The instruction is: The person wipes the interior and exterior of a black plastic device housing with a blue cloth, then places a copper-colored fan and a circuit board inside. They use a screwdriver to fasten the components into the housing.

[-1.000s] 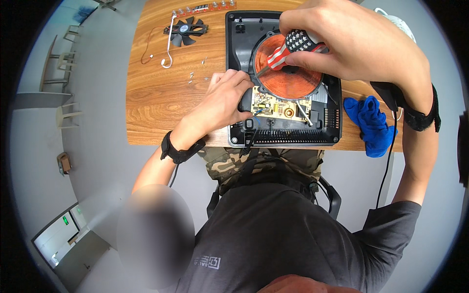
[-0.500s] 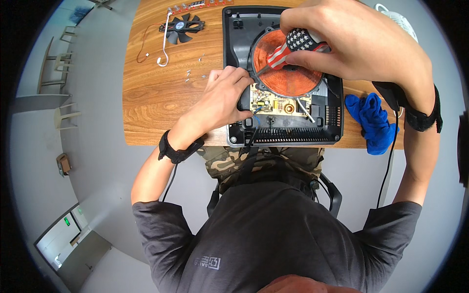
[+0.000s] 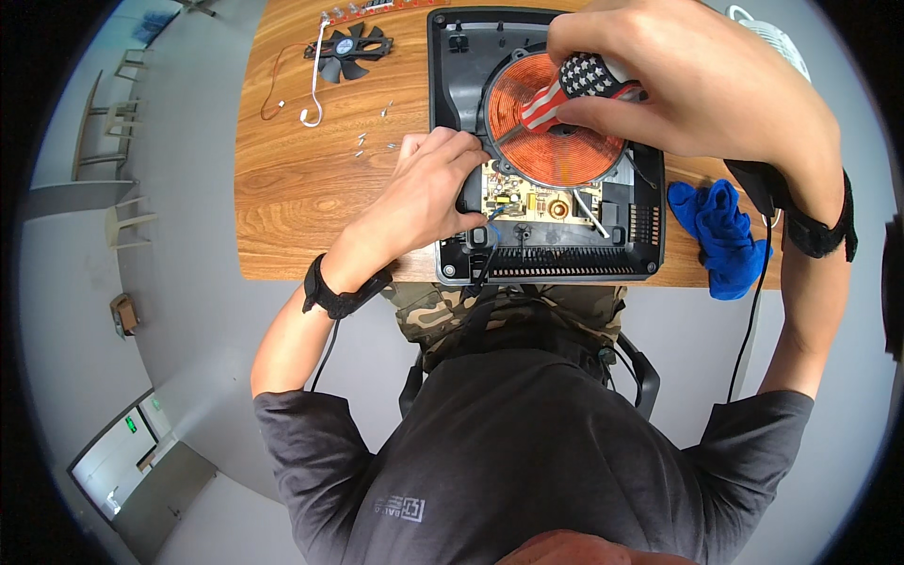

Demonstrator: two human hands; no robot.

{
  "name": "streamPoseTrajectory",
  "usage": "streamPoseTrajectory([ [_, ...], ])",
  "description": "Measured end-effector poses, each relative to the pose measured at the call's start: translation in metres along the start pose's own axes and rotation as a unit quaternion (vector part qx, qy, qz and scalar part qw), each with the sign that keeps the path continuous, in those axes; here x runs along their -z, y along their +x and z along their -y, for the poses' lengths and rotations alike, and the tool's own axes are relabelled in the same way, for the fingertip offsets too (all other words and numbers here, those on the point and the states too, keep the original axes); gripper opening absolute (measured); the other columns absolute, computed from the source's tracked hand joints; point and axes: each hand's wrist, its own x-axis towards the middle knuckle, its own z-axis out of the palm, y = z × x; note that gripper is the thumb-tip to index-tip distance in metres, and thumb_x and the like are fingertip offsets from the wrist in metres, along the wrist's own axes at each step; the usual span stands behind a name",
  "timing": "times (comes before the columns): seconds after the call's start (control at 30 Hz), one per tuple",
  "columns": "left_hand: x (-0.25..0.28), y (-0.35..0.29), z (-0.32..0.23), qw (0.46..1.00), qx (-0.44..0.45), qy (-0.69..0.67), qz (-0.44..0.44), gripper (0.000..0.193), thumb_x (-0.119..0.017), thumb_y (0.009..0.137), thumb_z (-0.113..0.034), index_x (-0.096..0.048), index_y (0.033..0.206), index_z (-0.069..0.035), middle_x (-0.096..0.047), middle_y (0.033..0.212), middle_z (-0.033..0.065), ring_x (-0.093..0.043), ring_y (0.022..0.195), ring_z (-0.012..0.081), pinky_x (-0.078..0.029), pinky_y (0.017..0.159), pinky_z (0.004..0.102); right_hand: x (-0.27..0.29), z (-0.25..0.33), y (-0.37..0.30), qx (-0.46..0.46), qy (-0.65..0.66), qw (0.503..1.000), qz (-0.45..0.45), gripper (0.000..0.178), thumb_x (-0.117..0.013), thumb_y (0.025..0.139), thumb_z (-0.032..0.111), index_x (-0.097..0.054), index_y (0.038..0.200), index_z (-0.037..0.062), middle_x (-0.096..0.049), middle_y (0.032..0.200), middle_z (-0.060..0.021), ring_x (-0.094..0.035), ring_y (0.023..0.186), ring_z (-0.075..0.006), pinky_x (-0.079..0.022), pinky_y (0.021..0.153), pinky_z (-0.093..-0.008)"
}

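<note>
An opened induction cooker (image 3: pixel 546 265) lies on the wooden table in front of me, its black housing showing a round copper coil (image 3: pixel 574 162) and a tan circuit board (image 3: pixel 513 202). My right hand (image 3: pixel 683 89) is closed around the striped and starred handle of a screwdriver (image 3: pixel 584 77). Its shaft slants down and left across the coil to the coil's left rim, near my left fingertips; the tip is hard to make out. My left hand (image 3: pixel 433 184) grips the housing's left side, fingers by the coil's rim and thumb near blue wires beside the board.
At the far left of the table lie a black fan (image 3: pixel 347 47), a white cable (image 3: pixel 316 89) and a red strip board (image 3: pixel 363 11). Several small screws (image 3: pixel 361 141) are scattered left of the housing. A crumpled blue cloth (image 3: pixel 723 235) sits at the right, with a white object (image 3: pixel 772 42) beyond.
Almost nothing differs. My right hand and the screwdriver handle have shifted slightly to the right, while the left hand keeps its place on the housing.
</note>
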Motion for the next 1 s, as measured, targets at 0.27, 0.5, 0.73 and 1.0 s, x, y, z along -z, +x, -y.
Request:
streamPoseTrajectory([
  [0.27,0.003,0.000,-0.004,1.000,0.010,-0.005,0.023,0.070,-0.091,0.063,-0.019,-0.064,0.125,-0.001,-0.059,0.128,0.0106,-0.051,0.123,0.0296,-0.036,0.105,0.0415,0.020,0.004,0.012,-0.047,0.097,0.989,0.101,0.029,-0.072,0.091,0.023,-0.069,0.098,-0.0050,-0.069,0.067,-0.0165,-0.067,0.053,-0.0269,-0.055,0.047,-0.0340],
  [0.5,0.021,-0.013,-0.008,0.997,-0.002,-0.071,-0.021,0.061,-0.085,0.077,-0.019,-0.062,0.131,-0.003,-0.056,0.133,0.0143,-0.051,0.129,0.0330,-0.037,0.111,0.0441,0.034,0.016,0.010,-0.070,0.123,0.982,0.126,0.030,-0.068,0.094,0.025,-0.069,0.098,-0.0046,-0.071,0.071,-0.0186,-0.069,0.055,-0.0277,-0.058,0.050,-0.0359],
  [0.73,0.062,-0.061,0.061,0.982,0.172,-0.009,-0.081,0.028,-0.074,0.086,-0.002,-0.069,0.112,0.002,-0.065,0.101,0.0143,-0.068,0.091,0.0284,-0.055,0.083,0.0349,0.040,0.042,-0.006,-0.083,0.077,0.989,0.092,0.037,-0.066,0.097,0.031,-0.069,0.101,-0.0055,-0.074,0.078,-0.0194,-0.071,0.060,-0.0287,-0.061,0.053,-0.0372],
  [1.0,0.044,-0.070,0.061,0.987,0.150,0.008,-0.047,0.014,-0.073,0.084,-0.001,-0.070,0.096,0.003,-0.066,0.089,0.0145,-0.066,0.080,0.0279,-0.055,0.076,0.0367,0.005,0.049,-0.036,-0.075,-0.043,0.995,-0.054,0.041,-0.070,0.092,0.037,-0.066,0.101,-0.0030,-0.066,0.083,-0.0229,-0.066,0.089,-0.0413,-0.054,0.076,-0.0484],
])
